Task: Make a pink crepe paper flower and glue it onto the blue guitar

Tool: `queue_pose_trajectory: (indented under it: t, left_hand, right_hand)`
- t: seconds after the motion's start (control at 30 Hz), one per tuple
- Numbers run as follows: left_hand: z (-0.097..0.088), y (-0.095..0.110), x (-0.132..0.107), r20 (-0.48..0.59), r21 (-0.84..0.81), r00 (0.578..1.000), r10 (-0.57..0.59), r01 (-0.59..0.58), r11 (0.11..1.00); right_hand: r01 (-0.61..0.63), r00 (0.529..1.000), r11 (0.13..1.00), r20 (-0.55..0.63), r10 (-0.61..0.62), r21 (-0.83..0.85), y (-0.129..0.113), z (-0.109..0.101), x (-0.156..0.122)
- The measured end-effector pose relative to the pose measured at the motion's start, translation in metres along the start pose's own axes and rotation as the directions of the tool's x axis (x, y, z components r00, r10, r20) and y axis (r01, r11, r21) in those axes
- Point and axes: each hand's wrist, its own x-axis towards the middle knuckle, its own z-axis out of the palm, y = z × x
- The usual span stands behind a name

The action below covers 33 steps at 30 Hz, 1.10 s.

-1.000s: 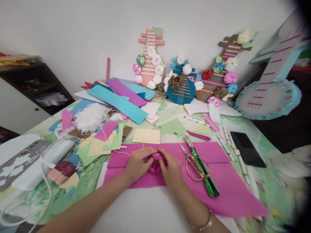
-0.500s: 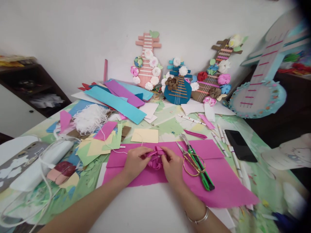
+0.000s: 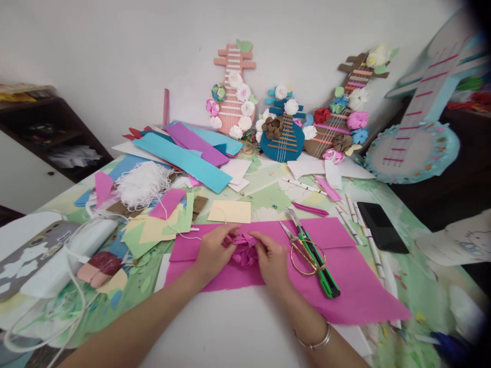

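A crumpled magenta paper flower (image 3: pixel 244 254) is held between my two hands above a large magenta paper sheet (image 3: pixel 356 286). My left hand (image 3: pixel 218 251) pinches its left edge with thumb and fingers. On the other side, my right hand (image 3: pixel 271 256) grips the upper right petals, thumb and fingertips closed. To the right of that hand, gold-handled scissors (image 3: pixel 307 258) lie across a green and black utility knife (image 3: pixel 317 260) on the sheet. A white board (image 3: pixel 215 327) lies under the sheet's near edge.
Paper guitars with flowers (image 3: pixel 282 138) lean on the wall. White string (image 3: pixel 143 185), coloured paper strips (image 3: pixel 187 161) and scraps (image 3: pixel 157 225) lie left. A cable (image 3: pixel 79 291) and phone in a grey case (image 3: pixel 34 255) are nearer. Right are a black phone (image 3: pixel 381 227) and pens (image 3: pixel 372 250).
The fingers of my left hand have shifted slightly up at the paper flower's edge. Both hands still grip it, and the view has tilted a little.
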Motion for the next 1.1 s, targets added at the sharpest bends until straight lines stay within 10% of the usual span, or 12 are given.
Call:
queue_pose_trajectory:
  t: [0.37,0.83,1.1]
  left_hand:
    - [0.001,0.002,0.007,0.068,-0.162,0.992,-0.107,0.117,0.980]
    - [-0.007,-0.009,0.019,0.163,-0.369,0.889,-0.428,0.458,0.809]
    - [-0.007,-0.005,0.015,0.169,-0.312,0.897,-0.409,0.442,0.841]
  right_hand:
    - [-0.094,0.996,0.986,0.014,0.093,0.135,-0.006,0.001,0.001]
    - [-0.377,0.924,0.735,0.172,0.342,0.563,-0.002,-0.004,0.007]
    - [-0.304,0.953,0.827,0.152,0.263,0.472,-0.001,0.001,0.003]
